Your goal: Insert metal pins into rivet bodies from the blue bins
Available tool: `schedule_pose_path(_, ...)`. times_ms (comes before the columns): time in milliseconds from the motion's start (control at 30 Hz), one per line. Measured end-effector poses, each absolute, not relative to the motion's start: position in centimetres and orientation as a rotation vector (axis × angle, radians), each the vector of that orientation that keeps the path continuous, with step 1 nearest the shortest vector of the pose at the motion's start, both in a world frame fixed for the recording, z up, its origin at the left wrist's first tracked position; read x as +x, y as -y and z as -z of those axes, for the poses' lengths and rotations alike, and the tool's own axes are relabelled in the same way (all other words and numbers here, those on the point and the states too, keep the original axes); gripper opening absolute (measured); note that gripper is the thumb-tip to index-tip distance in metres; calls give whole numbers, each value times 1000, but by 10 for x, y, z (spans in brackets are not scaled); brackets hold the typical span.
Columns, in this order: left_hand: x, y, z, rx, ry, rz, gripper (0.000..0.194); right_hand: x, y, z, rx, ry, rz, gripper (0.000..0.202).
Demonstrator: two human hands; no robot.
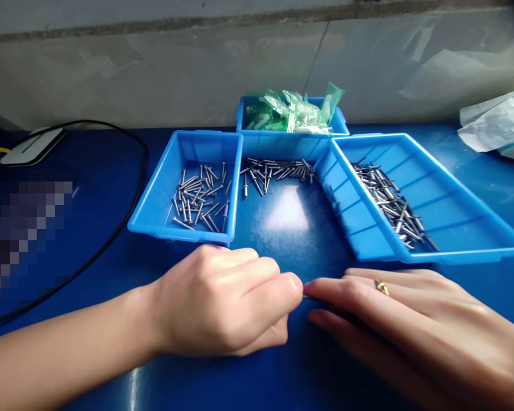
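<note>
My left hand (231,302) is closed in a fist at the lower centre, just in front of the left blue bin (149,211), which holds several screws (197,200). The fingertips of my right hand (394,314), with a gold ring (382,287), nearly meet its thumb side. A thin dark sliver of something shows between the two hands, at the right fingertips, too small to name. What my left fist holds is hidden. Several rivets (278,171) lie on the blue table (286,228) beyond the hands, and more rivets (394,205) are in the right blue bin (462,205).
A rear blue bin (286,142) holds green plastic packets (295,111). At the left, a black cable (107,245) curves over the table near a white device (32,147). White plastic sheeting (501,123) lies at the right rear, and a wall (175,80) stands behind.
</note>
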State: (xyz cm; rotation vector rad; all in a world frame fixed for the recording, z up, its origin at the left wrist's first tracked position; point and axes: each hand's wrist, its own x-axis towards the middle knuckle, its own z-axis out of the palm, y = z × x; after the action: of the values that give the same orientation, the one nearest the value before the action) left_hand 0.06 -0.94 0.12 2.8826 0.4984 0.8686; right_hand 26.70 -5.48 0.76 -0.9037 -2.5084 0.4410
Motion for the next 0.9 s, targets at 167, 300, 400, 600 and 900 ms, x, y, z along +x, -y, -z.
schedule_pose_path(167,2,11,1,2856,-569,-932,32,275,58,-4,-915,2483,-368,33)
schedule_pose_path(300,3,12,-2,2878,-637,-981,38,278,61,-1,-942,2494,-353,31)
schedule_pose_path(400,0,12,-8,2874,-518,-899,37,276,61,3,-934,2480,-383,32)
schedule_pose_path(600,-4,10,-9,2853,-313,-917,21,269,56,1,-933,2468,-374,37)
schedule_pose_path(900,0,10,-3,2906,-539,-891,31,272,60,1,-933,2496,-396,35)
